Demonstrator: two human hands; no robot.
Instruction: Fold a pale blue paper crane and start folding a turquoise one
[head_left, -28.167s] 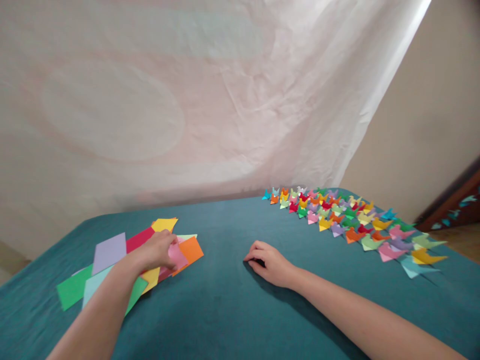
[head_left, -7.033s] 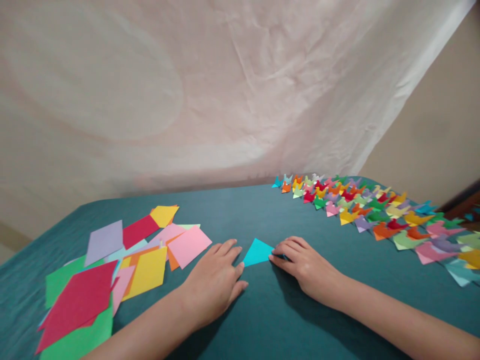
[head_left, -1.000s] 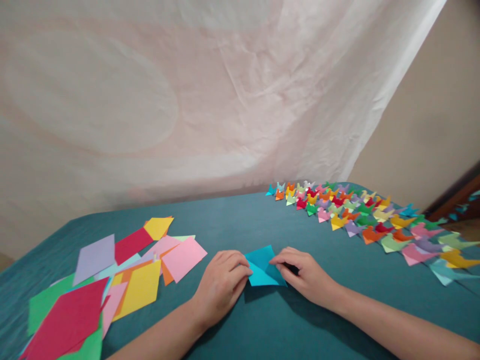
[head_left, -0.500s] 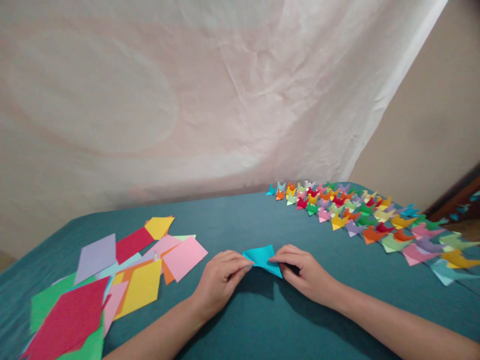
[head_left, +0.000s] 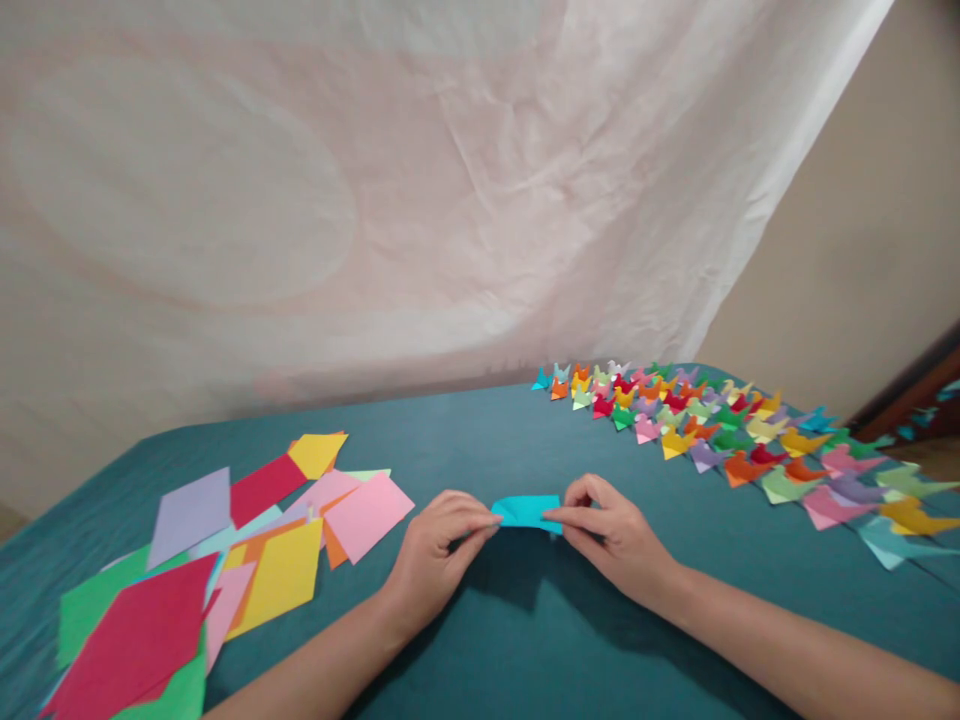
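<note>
A small cyan paper [head_left: 526, 511], partly folded, is held just above the teal tablecloth [head_left: 480, 640] between both hands. My left hand [head_left: 439, 555] pinches its left end with thumb and fingers closed. My right hand [head_left: 611, 535] pinches its right end the same way. The paper looks narrow and edge-on from here, so its folds are hard to read.
Loose coloured paper squares [head_left: 225, 560] lie spread at the left. Rows of several small folded paper figures [head_left: 720, 435] fill the right side towards the far edge. A wrinkled pale sheet [head_left: 375, 200] hangs behind the table.
The cyan paper was lying flat as an open piece a second ago; both hands have lifted it off the cloth and it now shows as a narrow strip between the fingertips.
</note>
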